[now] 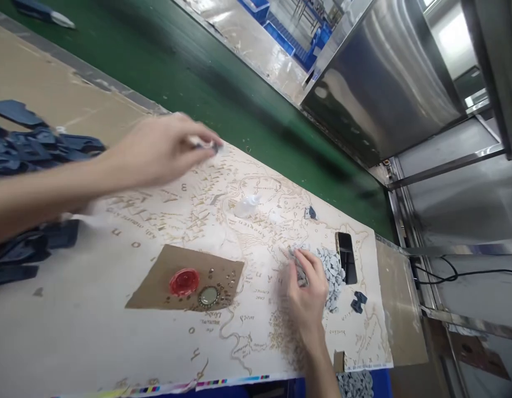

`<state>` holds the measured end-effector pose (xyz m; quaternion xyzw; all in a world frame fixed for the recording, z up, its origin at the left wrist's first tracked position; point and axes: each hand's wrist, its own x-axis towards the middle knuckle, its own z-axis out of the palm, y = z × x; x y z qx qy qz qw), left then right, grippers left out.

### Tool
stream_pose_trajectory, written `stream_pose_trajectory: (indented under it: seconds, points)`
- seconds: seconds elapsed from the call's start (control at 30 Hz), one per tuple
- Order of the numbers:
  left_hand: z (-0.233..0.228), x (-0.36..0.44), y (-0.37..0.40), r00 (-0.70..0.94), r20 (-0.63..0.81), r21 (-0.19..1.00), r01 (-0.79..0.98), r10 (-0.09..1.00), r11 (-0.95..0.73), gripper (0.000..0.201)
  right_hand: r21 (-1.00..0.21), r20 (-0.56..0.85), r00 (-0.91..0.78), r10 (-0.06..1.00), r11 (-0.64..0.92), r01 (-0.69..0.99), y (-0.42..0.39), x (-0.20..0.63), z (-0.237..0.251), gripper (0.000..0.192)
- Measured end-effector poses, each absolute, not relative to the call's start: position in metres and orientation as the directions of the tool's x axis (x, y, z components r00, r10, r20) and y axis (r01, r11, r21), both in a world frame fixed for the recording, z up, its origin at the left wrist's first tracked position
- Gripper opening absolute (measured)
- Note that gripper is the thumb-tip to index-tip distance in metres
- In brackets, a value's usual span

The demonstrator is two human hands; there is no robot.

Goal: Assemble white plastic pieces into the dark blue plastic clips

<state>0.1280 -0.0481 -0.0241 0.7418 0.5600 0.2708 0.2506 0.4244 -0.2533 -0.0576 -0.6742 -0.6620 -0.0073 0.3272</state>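
My left hand [165, 146], slightly blurred, is raised over the far edge of a printed map sheet [148, 342]. Its thumb and fingers are closed on a small white-and-dark piece [204, 145], too smeared to name. Low over the sheet, my right hand [309, 284] works at a pile of small flat grey pieces [333, 273], with thumb and index finger pinched around a small grey piece [293, 251]. Between the hands lie a clear plastic scrap [247, 205] and, farther right, a small dark blue-grey part [310, 213].
Brown cardboard [156, 282] holds a red wax-like disc [184, 282] and a pale green oval [208, 297]. A phone [346, 257] and dark parts [358, 302] lie right. Dark blue-grey parts [27, 143] are heaped left. Behind runs a green conveyor belt [239, 105].
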Motion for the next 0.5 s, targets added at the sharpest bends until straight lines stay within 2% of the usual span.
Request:
stream_pose_trajectory:
  seconds: [0.03,0.1,0.17,0.23,0.3,0.4,0.47,0.5]
  points:
    - [-0.020,0.132,-0.017,0.184,0.091,0.667,0.718,0.979,-0.198,0.078,-0.355,0.408,0.092,0.908,0.065,0.933,-0.248,0.437,-0.060,0.027]
    - [-0.016,0.139,0.029,0.117,0.072,0.665,0.735,0.991,-0.135,0.078,-0.287,0.375,0.051,0.926,0.064,0.956,-0.241,0.453,-0.062,0.028]
    - [-0.016,0.140,0.055,0.055,0.061,0.627,0.775,0.997,-0.081,0.071,-0.272,0.373,0.020,0.928,0.089,0.958,-0.234,0.457,-0.062,0.029]
    - [-0.014,0.129,0.063,0.012,0.064,0.540,0.841,0.998,-0.045,0.058,-0.295,0.392,-0.013,0.920,0.139,0.945,-0.229,0.457,-0.061,0.034]
    - [-0.011,0.107,0.055,0.007,0.078,0.408,0.912,0.997,-0.038,0.048,-0.361,0.432,-0.020,0.902,0.193,0.913,-0.223,0.456,-0.060,0.037]
    - [-0.008,0.065,0.013,0.110,0.035,0.208,0.971,0.993,-0.115,0.048,-0.498,0.442,0.073,0.894,0.177,0.849,-0.219,0.457,-0.063,0.031]
    - [-0.011,0.045,-0.029,0.212,-0.049,0.140,0.969,0.976,-0.203,0.050,-0.691,0.322,0.193,0.927,0.090,0.717,-0.226,0.451,-0.059,0.027]
    - [-0.015,0.039,-0.050,0.257,-0.081,0.132,0.960,0.963,-0.245,0.052,-0.811,0.213,0.237,0.948,0.036,0.584,-0.233,0.445,-0.054,0.025]
